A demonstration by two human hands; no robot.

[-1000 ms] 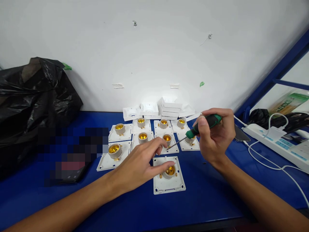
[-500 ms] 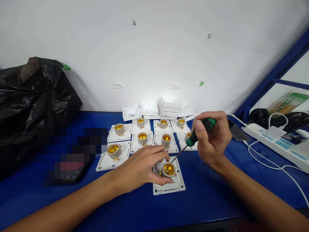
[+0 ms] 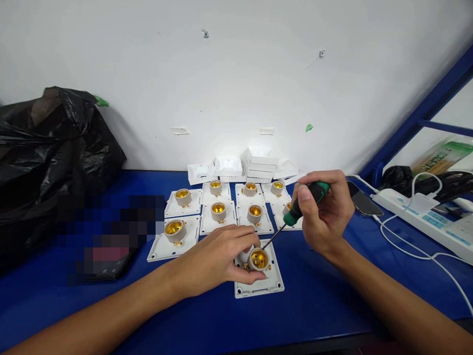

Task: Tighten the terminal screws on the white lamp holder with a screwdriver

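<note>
One lamp socket on its white plate sits at lower centre of the head view, pinched between the left hand's thumb and curled fingers. Right of it, the right hand grips a green-handled screwdriver, its tip at the socket's upper right edge. Half a second earlier both hands stood almost the same; the screwdriver has barely shifted.
</note>
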